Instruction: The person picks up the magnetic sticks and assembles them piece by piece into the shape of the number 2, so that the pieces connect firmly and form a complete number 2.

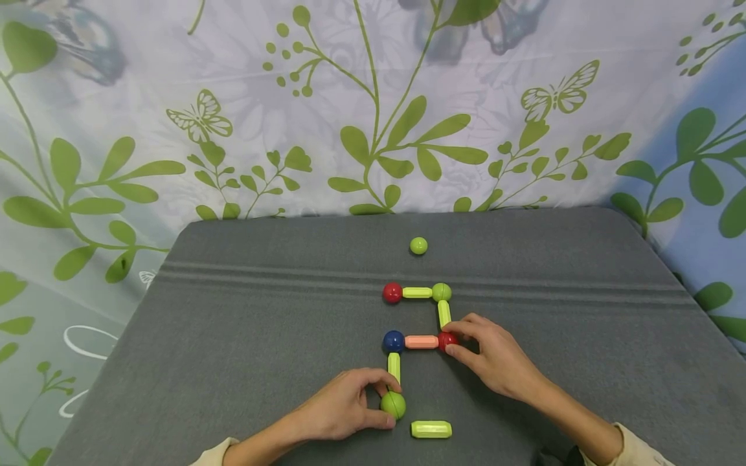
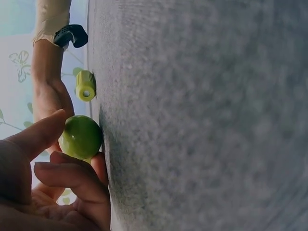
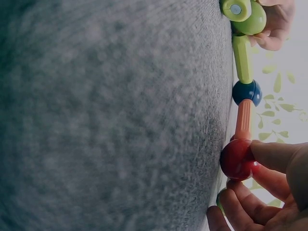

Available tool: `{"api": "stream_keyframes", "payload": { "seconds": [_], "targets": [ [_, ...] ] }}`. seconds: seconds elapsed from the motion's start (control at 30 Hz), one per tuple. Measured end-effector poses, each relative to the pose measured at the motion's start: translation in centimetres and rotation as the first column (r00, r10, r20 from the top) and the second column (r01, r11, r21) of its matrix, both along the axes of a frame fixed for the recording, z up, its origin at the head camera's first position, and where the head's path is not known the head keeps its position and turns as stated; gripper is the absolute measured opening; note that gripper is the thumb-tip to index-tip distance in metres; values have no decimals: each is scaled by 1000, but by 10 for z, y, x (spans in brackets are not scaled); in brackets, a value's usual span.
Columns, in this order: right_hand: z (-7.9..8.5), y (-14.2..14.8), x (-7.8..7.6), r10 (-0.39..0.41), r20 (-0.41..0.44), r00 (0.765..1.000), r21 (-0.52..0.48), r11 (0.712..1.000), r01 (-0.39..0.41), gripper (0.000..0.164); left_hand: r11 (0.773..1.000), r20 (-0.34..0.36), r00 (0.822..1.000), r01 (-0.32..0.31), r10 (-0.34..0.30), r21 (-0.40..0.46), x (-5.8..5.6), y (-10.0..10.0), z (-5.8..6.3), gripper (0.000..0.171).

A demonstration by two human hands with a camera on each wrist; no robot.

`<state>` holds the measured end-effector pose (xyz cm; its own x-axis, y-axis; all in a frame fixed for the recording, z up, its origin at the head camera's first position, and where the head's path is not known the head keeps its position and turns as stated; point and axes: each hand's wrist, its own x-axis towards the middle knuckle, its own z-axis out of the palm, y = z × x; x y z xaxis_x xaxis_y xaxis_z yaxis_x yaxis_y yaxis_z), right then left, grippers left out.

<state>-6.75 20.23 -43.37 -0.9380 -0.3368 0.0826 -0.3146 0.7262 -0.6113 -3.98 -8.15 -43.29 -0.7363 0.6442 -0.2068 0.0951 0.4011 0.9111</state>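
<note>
A chain of balls and short sticks lies on the grey table in the head view. My left hand point(image 1: 350, 404) pinches the near green ball point(image 1: 393, 406) between thumb and fingers. From that ball a yellow-green stick point(image 1: 394, 369) runs to a blue ball point(image 1: 393, 342), and an orange stick point(image 1: 421, 342) joins blue to a red ball point(image 1: 447, 340). My right hand point(image 1: 495, 356) holds this red ball point(image 3: 237, 160) with thumb and fingertips. Beyond it, another yellow-green stick point(image 1: 444, 314) leads to a green ball point(image 1: 441, 292), then a stick point(image 1: 417, 292) and a second red ball point(image 1: 392, 292).
One loose yellow-green stick point(image 1: 431, 429) lies to the right of the near green ball. A separate green ball point(image 1: 418, 246) sits near the back edge of the grey table point(image 1: 262, 323). Behind the table hangs a leaf-patterned cloth point(image 1: 315, 129).
</note>
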Motion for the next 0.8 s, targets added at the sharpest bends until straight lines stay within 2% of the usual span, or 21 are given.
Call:
{"api": "stream_keyframes", "payload": {
  "seconds": [0.17,0.43,0.67,0.8],
  "targets": [
    [0,-1,0,-1,6,1000,4,1000,1,29,999,-7,1000,14,-14,-35,-2,1,1,33],
    [1,-1,-1,3,20,1000,13,1000,-3,29,990,-42,995,83,-88,-115,-11,3,6,45],
    [3,0,0,-3,11,1000,19,1000,3,29,959,-117,976,149,-181,-242,-16,6,9,49],
    [3,0,-1,-4,22,1000,20,1000,3,29,962,-114,979,140,-170,-233,-15,6,8,48]
  ]
}}
